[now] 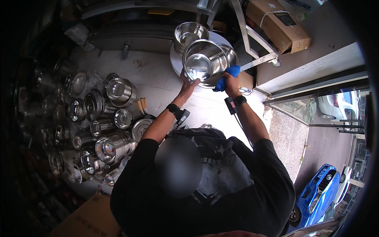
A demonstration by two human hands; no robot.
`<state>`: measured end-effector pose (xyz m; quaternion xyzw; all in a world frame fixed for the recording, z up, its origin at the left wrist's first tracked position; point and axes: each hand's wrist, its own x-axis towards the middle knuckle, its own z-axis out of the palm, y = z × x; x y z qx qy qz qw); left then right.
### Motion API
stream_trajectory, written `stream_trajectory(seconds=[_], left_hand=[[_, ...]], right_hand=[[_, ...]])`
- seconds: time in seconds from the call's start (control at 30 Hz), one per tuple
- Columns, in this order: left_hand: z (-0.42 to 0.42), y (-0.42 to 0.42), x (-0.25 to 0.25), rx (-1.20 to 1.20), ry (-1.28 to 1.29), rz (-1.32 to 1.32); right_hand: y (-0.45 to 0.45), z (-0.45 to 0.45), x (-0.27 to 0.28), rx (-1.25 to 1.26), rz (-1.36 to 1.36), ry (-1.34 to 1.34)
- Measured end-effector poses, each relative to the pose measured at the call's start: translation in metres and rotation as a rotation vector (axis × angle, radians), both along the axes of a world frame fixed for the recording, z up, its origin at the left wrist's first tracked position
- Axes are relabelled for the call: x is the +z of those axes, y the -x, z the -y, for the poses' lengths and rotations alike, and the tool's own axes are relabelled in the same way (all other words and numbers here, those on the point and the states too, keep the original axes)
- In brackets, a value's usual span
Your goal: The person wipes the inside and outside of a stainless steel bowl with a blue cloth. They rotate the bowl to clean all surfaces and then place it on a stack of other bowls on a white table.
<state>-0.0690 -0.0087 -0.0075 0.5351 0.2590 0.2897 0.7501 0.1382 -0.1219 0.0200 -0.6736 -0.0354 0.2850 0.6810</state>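
A shiny, deep stainless steel basin [200, 65] is tilted with its open mouth facing me. My left hand [188, 87] grips it at the lower left, thumb on the near rim. In my right hand [232, 83] is a bunched blue cloth [233, 70], held at the basin's right side; whether it touches the metal I cannot tell. Just behind stands a stack of similar steel basins [192, 32] on a round white surface [175, 61]. Another steel basin [231, 54] shows partly behind the one I hold.
Many steel pots and basins [114, 146] crowd the floor at left, with wooden-handled pans [142, 103] beside them. A wheeled metal frame [260, 41] and a cardboard box [278, 25] are at upper right. Another carton [88, 217] sits lower left. Beyond glass, cars [318, 189] stand outside.
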Motion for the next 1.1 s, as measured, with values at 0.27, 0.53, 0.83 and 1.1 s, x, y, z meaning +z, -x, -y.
stream_trajectory(seconds=[0.27, 0.53, 0.83, 1.1], left_hand=[[-0.038, 0.048, 0.115, -0.301, -1.492, -0.482], [-0.059, 0.031, 0.091, -0.632, -1.648, -0.272], [-0.036, 0.03, 0.072, -0.103, -0.775, -0.484], [-0.009, -0.029, 0.073, 0.074, -0.744, -0.618]], right_hand=[[-0.033, 0.017, 0.006, 0.096, 0.077, 0.136], [-0.07, 0.03, -0.039, 0.421, 0.014, 0.157], [-0.02, 0.021, 0.066, 0.28, 0.234, -0.009], [0.064, -0.014, 0.077, 0.409, 1.0, 0.327]])
